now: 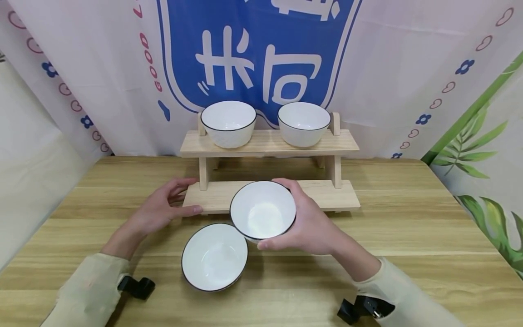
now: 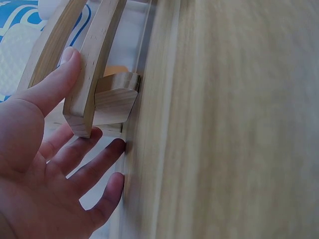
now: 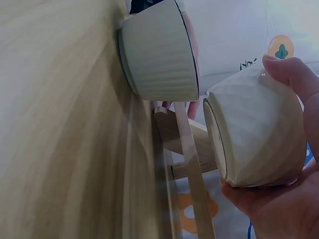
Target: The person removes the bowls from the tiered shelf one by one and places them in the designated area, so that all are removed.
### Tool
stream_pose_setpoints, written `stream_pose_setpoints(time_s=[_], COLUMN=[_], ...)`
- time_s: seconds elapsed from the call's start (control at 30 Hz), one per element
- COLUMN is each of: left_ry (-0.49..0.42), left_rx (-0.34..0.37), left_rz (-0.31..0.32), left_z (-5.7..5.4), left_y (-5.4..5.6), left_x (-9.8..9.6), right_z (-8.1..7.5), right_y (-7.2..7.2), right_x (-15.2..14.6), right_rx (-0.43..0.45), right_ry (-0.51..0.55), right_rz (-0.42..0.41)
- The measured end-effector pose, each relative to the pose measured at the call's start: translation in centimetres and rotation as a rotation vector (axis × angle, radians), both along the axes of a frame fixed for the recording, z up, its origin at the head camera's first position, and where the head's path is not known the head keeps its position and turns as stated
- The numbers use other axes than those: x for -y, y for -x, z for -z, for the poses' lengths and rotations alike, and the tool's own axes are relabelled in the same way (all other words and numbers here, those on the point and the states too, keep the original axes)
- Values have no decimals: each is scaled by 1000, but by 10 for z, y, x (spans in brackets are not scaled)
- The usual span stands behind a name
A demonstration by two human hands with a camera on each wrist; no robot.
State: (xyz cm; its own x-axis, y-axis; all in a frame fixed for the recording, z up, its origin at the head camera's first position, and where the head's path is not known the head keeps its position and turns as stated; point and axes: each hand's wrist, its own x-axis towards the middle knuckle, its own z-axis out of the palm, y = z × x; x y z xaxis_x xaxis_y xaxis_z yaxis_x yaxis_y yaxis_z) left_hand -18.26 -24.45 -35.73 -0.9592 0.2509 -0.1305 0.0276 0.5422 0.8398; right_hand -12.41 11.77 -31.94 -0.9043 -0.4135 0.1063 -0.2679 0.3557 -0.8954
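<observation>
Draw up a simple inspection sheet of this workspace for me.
Surface: wood-grain table.
Job's things: wooden stand, its upper shelf bearing a left bowl and a right bowl; front bowl on the table; held bowl tilted, off the table.
Clutter: nothing seen.
Hands: left hand holds the stand's lower left end; right hand grips the held bowl.
Cables: nothing seen.
Surroundings: printed cloth behind; leaf print at right.
</observation>
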Motion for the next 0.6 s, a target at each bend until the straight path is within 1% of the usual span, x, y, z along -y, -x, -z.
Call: stream_pose_setpoints(time_s=[0.1, 0.33, 0.6], left_ry=[-3, 3, 1], left_rx=[1, -10, 15], left_rz=[-3, 6, -9], left_z=[0, 1, -1], left_y=[0, 1, -2], left_x=[1, 1, 0], right_z=[3, 10, 14], right_y=[-2, -6, -11], right_x=[-4, -13, -22], right_rx=[1, 29, 54], right_ry=[-2, 33, 53], right_rz=[-12, -60, -85])
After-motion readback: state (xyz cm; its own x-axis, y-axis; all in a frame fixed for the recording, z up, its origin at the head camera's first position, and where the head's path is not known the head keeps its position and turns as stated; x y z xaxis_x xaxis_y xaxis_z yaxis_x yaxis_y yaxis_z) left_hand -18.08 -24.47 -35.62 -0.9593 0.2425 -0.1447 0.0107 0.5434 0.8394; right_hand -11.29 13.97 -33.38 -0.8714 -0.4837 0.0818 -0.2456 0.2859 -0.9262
